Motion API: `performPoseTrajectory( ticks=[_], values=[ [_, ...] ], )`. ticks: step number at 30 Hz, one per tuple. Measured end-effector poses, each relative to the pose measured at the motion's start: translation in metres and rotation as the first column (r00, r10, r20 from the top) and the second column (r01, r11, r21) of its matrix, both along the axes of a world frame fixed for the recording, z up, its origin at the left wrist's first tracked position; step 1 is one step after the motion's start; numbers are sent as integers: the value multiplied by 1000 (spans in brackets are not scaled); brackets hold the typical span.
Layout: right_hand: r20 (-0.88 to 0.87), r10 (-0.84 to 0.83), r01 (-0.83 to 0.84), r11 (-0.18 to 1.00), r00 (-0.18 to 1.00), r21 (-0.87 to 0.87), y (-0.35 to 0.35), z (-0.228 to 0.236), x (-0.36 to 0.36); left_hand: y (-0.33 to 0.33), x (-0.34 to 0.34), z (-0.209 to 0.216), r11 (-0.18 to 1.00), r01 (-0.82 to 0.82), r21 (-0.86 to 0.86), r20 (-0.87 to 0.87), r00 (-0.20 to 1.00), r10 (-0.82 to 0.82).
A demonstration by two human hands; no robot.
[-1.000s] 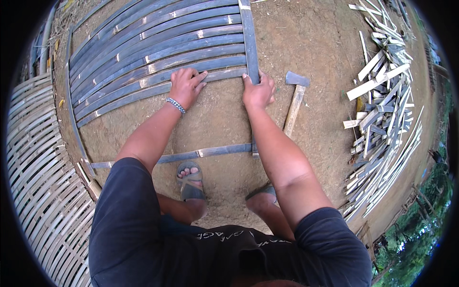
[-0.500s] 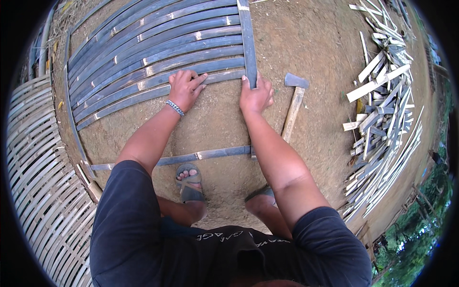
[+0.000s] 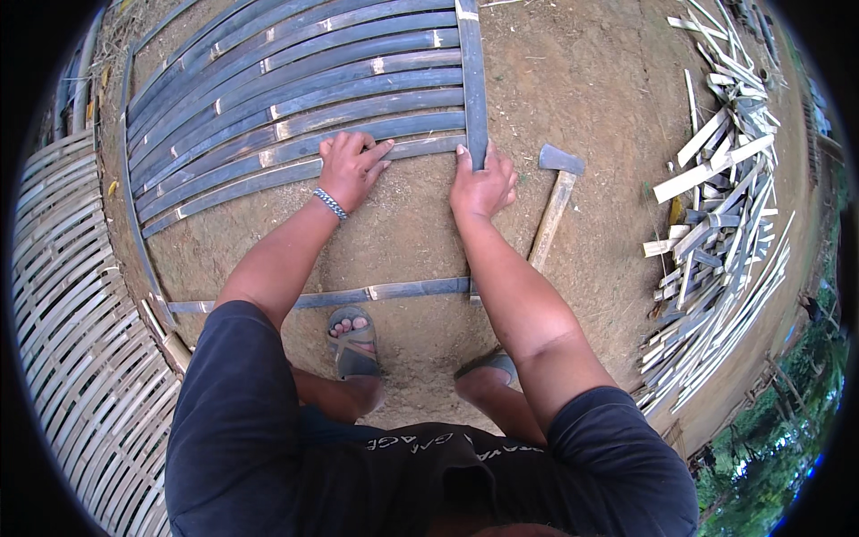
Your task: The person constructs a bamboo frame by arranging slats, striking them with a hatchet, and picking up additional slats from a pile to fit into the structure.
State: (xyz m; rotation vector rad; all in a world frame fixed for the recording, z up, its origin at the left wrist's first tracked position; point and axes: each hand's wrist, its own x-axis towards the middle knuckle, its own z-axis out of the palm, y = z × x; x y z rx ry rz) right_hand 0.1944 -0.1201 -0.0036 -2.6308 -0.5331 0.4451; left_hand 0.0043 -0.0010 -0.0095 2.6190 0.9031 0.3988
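Observation:
A frame of dark bamboo slats [image 3: 295, 107] lies on the ground, its slats running side to side. My left hand [image 3: 352, 170], with a chain bracelet at the wrist, presses on the nearest slat of the set, fingers curled over it and the index finger stretched along it. My right hand [image 3: 484, 183] is closed around the near end of the bamboo crosspiece [image 3: 472, 85] on the right, with the thumb on top at the slat's end. Closer to my feet, a separate bamboo slat [image 3: 394, 292] spans the frame's near end. My right forearm hides part of its right end.
An axe [image 3: 557, 192] with a wooden handle lies right of my right hand. Farther right is a heap of split bamboo offcuts [image 3: 716, 206]. A woven bamboo panel [image 3: 80, 313] lies at the left. My sandalled foot [image 3: 354, 345] stands behind the near slat.
The view has shifted slightly, so the crosspiece and axe appear a little farther right. Both hands keep their places on the bamboo.

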Motion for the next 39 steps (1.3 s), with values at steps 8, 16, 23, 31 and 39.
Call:
performPoseTrajectory(
  ticks=[8, 16, 23, 31, 39],
  values=[
    [11, -15, 15, 1000, 1000, -3, 1, 2, -1, -1, 3, 3, 1000, 6, 4, -5, 1000, -6],
    [67, 14, -14, 1000, 998, 2, -1, -5, 0, 0, 6, 7, 1000, 6, 8, 6, 1000, -6],
    [1, 110, -110, 994, 994, -17, -8, -1, 14, 1, 5, 6, 1000, 6, 17, 13, 1000, -6],
    [186, 186, -185, 982, 965, -28, -8, -20, 31, 1, 4, 5, 999, -16, -29, 5, 1000, 17],
    [107, 230, -220, 970, 967, -102, -5, -10, 32, 1, 2, 12, 992, 8, -123, -39, 999, -12]
  ],
)
